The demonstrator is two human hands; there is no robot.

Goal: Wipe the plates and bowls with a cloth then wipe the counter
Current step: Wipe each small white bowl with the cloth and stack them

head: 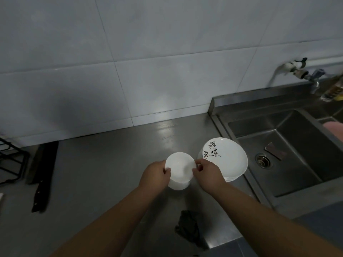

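— Which step is in hand?
— The bowls, it seems. The left hand [155,173] and right hand [207,173] pinch opposite rims of the top bowl [181,166], atop its stack [178,185] on the counter [111,173], just beside the plates [228,160].
— And the cloth [188,227]?
— It lies unheld near the counter's front edge. One hand probably has to let go and fetch it.

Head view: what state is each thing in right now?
left hand: pinches the top bowl at its rim.
right hand: pinches the same rim.
top bowl: upright, held over the lower bowls.
lower bowls: stacked on the counter.
plates: stacked beside the sink, top one tilted.
cloth: crumpled on the counter, untouched.
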